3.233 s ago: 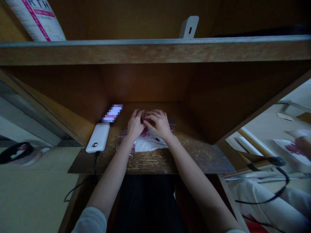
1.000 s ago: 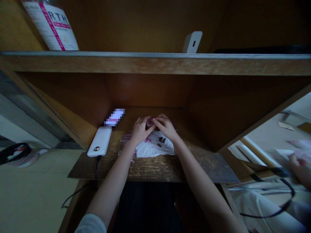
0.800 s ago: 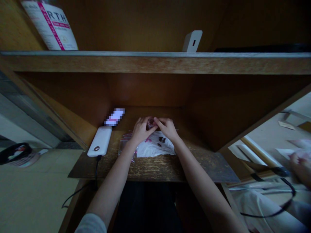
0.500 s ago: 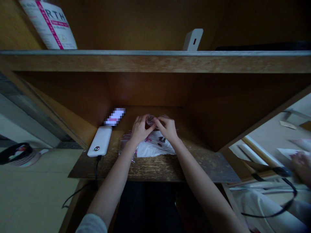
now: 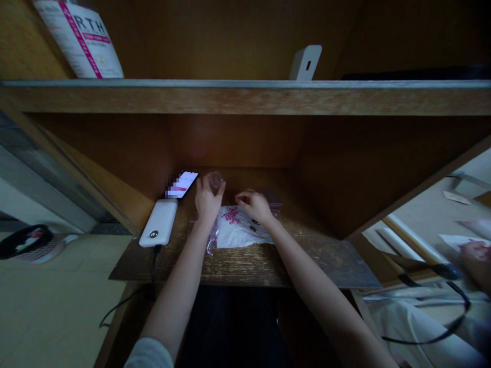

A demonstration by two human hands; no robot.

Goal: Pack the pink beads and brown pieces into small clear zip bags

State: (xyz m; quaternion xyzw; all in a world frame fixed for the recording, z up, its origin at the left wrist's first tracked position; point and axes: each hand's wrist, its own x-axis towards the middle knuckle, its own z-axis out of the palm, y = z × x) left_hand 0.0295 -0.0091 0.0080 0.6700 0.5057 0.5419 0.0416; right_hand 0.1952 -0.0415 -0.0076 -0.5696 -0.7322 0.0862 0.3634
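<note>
My left hand point(image 5: 207, 199) is closed around a small clear round container point(image 5: 217, 179), held near the back of the wooden shelf. To its right, my right hand point(image 5: 254, 203) hovers over a white cloth or tissue point(image 5: 240, 236) with thumb and fingertips pinched together; what is between them is too small to make out. Pink beads point(image 5: 231, 215) lie clustered on the cloth, and a few dark pieces point(image 5: 253, 228) rest partly behind my right wrist. A clear plastic bag point(image 5: 212, 238) lies at the cloth's left edge, and another bag point(image 5: 276, 206) shows past my right hand.
A white power bank point(image 5: 159, 222) with a cable and a lit phone point(image 5: 184, 184) lie at the left. Above runs an upper shelf edge point(image 5: 245, 99), carrying a labelled container point(image 5: 82, 41) and a white charger point(image 5: 306, 62). Another person's hand point(image 5: 475, 253) appears at far right.
My hands have moved apart. The left carried the clear container left and back, while the right drew slightly toward me, uncovering the pink beads.
</note>
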